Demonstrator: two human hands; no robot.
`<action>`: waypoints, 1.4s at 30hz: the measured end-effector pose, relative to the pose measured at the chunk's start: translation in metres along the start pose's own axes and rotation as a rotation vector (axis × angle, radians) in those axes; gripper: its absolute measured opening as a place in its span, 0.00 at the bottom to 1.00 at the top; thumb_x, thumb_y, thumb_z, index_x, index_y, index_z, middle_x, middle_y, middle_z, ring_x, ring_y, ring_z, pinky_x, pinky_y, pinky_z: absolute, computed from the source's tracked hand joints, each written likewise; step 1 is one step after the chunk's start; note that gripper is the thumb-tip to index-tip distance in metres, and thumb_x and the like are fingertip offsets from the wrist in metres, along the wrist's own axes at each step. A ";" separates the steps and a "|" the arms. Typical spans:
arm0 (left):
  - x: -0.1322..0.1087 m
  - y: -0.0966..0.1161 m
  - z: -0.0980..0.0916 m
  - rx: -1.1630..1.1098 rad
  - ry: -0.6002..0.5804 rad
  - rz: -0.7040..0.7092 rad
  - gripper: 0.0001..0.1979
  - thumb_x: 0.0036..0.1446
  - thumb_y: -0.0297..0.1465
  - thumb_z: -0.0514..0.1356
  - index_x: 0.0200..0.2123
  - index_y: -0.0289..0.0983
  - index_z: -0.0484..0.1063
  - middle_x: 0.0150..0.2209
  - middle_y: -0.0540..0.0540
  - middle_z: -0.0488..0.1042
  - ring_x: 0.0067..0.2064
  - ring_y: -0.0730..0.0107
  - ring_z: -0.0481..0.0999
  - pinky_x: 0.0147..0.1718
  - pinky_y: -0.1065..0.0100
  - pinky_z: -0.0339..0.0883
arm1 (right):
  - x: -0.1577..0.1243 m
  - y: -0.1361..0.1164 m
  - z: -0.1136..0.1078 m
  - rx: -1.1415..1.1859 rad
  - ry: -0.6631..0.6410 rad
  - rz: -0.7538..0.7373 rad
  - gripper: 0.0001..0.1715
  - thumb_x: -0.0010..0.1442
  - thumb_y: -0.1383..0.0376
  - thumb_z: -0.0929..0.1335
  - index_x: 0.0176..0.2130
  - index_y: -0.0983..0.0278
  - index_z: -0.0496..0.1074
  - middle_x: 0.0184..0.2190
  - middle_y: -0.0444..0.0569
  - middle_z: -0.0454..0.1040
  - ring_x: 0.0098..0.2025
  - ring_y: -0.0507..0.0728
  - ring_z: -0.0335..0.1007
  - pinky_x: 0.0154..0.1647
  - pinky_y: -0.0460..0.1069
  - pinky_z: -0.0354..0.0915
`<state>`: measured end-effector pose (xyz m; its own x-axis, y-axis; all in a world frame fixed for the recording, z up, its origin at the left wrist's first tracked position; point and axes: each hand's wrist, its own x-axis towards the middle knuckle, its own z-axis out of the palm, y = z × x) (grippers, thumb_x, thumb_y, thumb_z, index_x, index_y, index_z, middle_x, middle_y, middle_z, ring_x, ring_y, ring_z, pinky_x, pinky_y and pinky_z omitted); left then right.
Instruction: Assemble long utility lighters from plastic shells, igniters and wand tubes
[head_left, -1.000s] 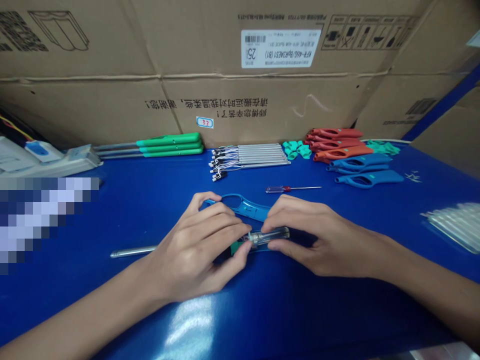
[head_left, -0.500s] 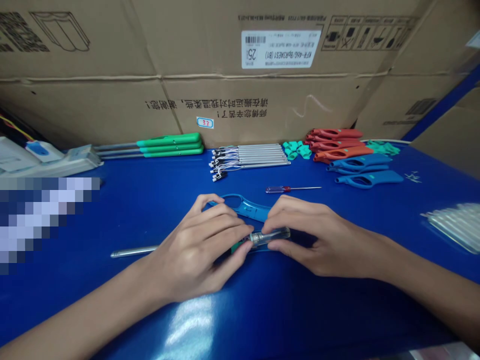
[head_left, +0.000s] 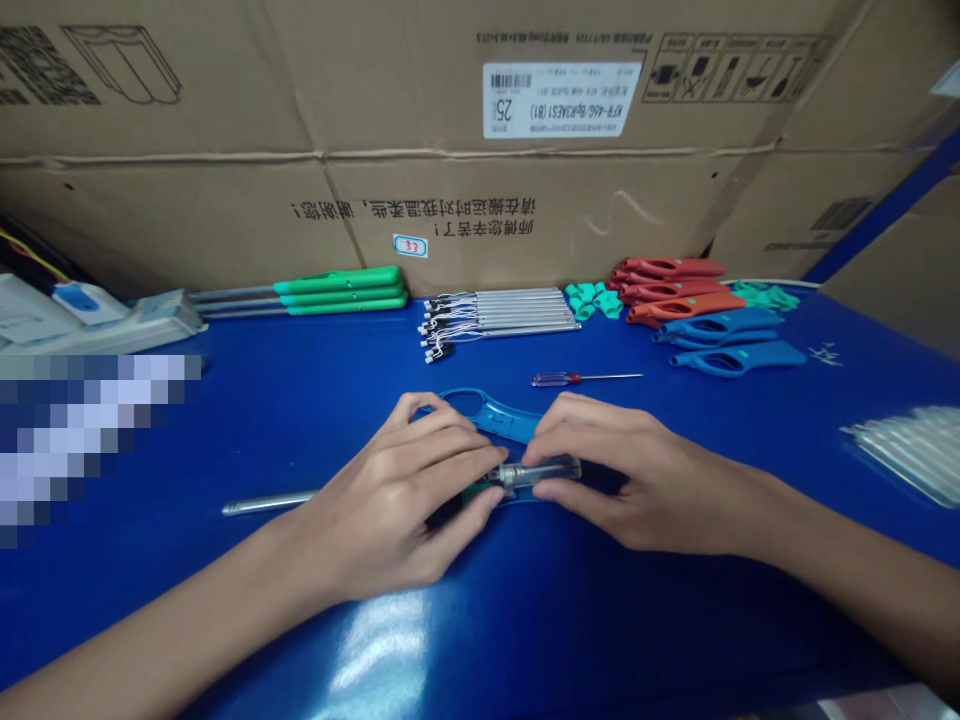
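On our bench (head_left: 675,620), green lighters (head_left: 349,290) beyond our left hand (head_left: 405,490) look finished; the blue shell (head_left: 504,418) beyond both hands lies unclosed. Between them, our right hand (head_left: 607,465) pinches the tube (head_left: 556,468); the left's grip we cannot tell.

Dim, cool light, bright white glare (head_left: 382,640) on the blue tabletop (head_left: 615,630), pixelated patch (head_left: 67,450) at left, slightly soft detail

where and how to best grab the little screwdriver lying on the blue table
Probably by its thick purple handle, from above, thumb on the near side and fingers on the far side. The screwdriver lies flat and crosswise, so a pinch across the handle fits; the thin shaft points right and offers less to hold.
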<state>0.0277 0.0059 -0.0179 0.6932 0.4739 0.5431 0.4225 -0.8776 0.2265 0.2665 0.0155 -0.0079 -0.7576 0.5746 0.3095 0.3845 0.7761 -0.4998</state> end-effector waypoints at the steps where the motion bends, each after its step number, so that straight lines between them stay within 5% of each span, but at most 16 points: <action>1: 0.000 0.000 0.000 -0.002 0.000 -0.001 0.10 0.60 0.25 0.61 0.45 0.33 0.73 0.39 0.41 0.80 0.40 0.62 0.77 0.49 0.52 0.65 | 0.000 0.000 0.000 -0.001 -0.001 0.002 0.08 0.64 0.70 0.67 0.44 0.67 0.73 0.40 0.50 0.73 0.44 0.54 0.68 0.48 0.48 0.64; 16: 0.000 0.004 -0.002 0.045 -0.019 -0.050 0.06 0.57 0.29 0.63 0.36 0.34 0.77 0.42 0.40 0.80 0.45 0.56 0.78 0.55 0.46 0.60 | 0.001 0.002 -0.002 -0.027 -0.035 0.051 0.07 0.64 0.69 0.67 0.43 0.65 0.72 0.39 0.50 0.74 0.43 0.56 0.69 0.50 0.52 0.64; 42: -0.001 0.005 -0.001 0.032 -0.049 -0.057 0.07 0.58 0.29 0.61 0.36 0.35 0.79 0.42 0.40 0.80 0.45 0.55 0.79 0.56 0.45 0.62 | 0.001 0.005 0.004 -0.088 -0.101 0.081 0.08 0.65 0.67 0.67 0.44 0.64 0.75 0.40 0.50 0.73 0.45 0.57 0.68 0.53 0.55 0.63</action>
<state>0.0290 0.0007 -0.0166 0.6948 0.5268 0.4896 0.4801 -0.8466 0.2297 0.2660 0.0190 -0.0131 -0.7694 0.6111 0.1860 0.4881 0.7503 -0.4458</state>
